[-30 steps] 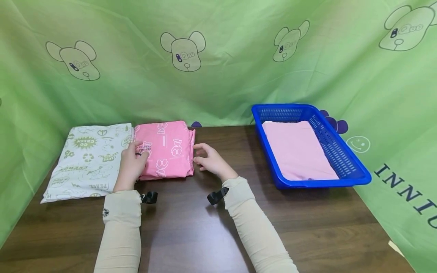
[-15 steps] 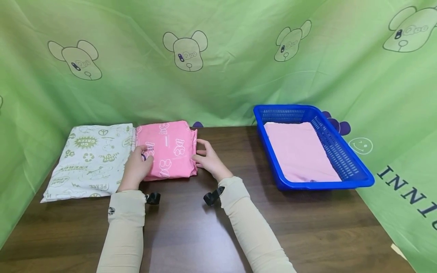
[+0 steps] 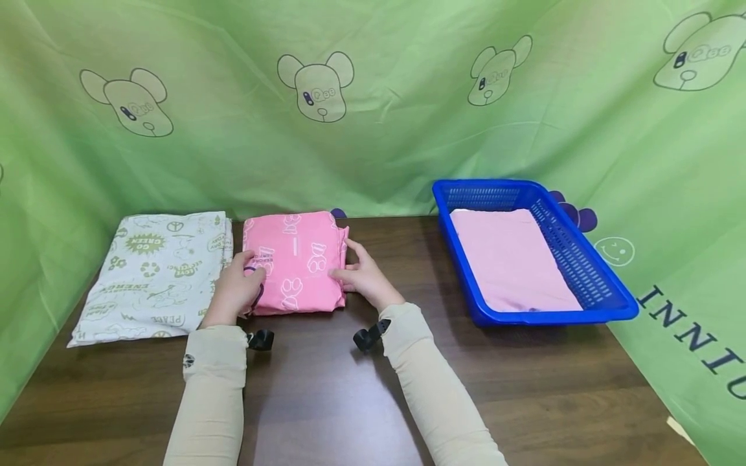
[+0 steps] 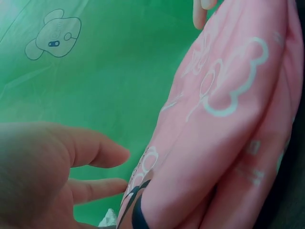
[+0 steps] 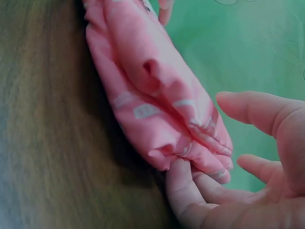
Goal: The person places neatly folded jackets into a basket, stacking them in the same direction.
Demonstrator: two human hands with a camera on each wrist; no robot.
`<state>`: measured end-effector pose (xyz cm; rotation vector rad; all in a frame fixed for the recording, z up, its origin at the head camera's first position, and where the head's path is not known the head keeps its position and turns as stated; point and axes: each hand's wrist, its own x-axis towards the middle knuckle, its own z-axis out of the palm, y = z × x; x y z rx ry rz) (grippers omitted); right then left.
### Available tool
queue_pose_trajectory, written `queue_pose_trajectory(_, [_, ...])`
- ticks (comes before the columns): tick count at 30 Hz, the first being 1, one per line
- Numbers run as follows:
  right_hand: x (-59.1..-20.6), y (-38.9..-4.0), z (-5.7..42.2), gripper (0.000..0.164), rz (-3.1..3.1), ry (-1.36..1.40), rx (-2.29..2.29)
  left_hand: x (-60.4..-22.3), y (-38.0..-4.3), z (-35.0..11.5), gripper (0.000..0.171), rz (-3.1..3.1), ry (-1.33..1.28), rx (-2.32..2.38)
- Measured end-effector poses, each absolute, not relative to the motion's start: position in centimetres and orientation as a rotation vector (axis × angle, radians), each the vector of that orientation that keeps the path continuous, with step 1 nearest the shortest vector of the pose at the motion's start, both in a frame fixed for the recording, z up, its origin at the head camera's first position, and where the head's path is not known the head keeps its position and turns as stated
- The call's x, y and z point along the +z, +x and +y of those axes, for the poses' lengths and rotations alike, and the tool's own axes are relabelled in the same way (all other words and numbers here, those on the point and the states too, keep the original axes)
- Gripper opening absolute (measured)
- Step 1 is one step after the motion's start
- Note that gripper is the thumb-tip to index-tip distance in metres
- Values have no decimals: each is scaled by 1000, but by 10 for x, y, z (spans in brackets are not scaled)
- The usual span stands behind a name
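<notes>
A folded pink cloth (image 3: 297, 265) with white printed figures lies on the table between both hands. My left hand (image 3: 232, 288) holds its left edge, with a dark band on one finger; in the left wrist view the fingers (image 4: 97, 149) reach to the printed top, and some are hidden by the cloth. My right hand (image 3: 370, 282) holds the right edge. In the right wrist view, fingertips (image 5: 180, 179) tuck under the layered folds (image 5: 162, 109) while the thumb is above. A folded white cloth (image 3: 154, 272) with green print lies left of the left hand.
A blue plastic basket (image 3: 474, 301) stands at the right, with a folded light pink cloth (image 3: 513, 259) inside. Behind the brown wooden table (image 3: 326, 401) hangs a green curtain (image 3: 396, 129) with printed bear heads, which also closes in both sides.
The pink cloth has slid right and slightly toward me, opening a gap from the white cloth. Both hands have closed in on its edges; the left moved right with it.
</notes>
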<state>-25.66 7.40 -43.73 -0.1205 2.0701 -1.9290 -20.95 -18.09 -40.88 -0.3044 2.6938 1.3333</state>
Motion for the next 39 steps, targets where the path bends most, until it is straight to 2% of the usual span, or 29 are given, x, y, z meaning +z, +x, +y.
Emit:
queue_pose_trajectory(7, [-434,-250,81,78,2228,-200,-1785,-412,-209,-182,67,2701,-173,1408])
queue_pose_trajectory(16, [-432,-243,86,77,2267,-249,-1749,-418,-211,-184,81,2507,-96,1615])
queue_pose_trajectory(39, [-426,-249,117,92,1950,-178,-1717,-428,-214,-176,96,2246,88,1769])
